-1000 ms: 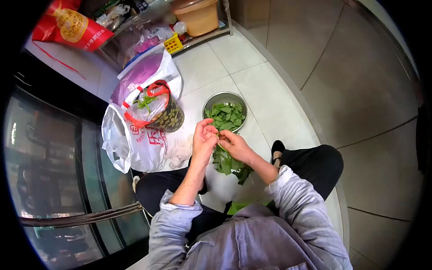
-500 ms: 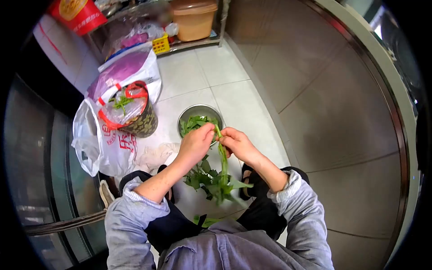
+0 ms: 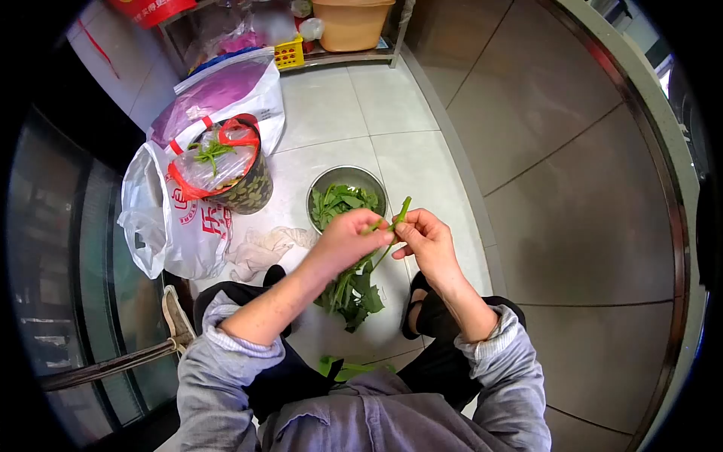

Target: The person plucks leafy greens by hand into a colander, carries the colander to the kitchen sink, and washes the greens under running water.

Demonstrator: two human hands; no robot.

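Note:
A green leafy-vegetable stem (image 3: pixel 404 209) points up between my hands, above the floor. My right hand (image 3: pixel 428 242) pinches it between thumb and fingers. My left hand (image 3: pixel 351 239) closes its fingertips on the same greens, close beside the right. Below the hands are dark green leaves (image 3: pixel 354 297); whether they hang from the stem or lie on the floor I cannot tell. Just beyond my hands stands a round metal bowl (image 3: pixel 349 172) with torn green leaves and stem pieces (image 3: pixel 343 200) in it.
A patterned bin (image 3: pixel 252 188) lined with a plastic bag holds scraps of stem. White plastic bags (image 3: pixel 192 252) and a pale cloth (image 3: pixel 263 250) lie by it. A shelf with an orange tub (image 3: pixel 352 26) and yellow basket (image 3: pixel 288 53) stands behind. Cabinet panels (image 3: pixel 572 226) rise on the right.
My hands have shifted slightly right with the stem, whose tip now leans right. The leaves that trailed toward my right foot now sit further left. The camera view has tilted slightly.

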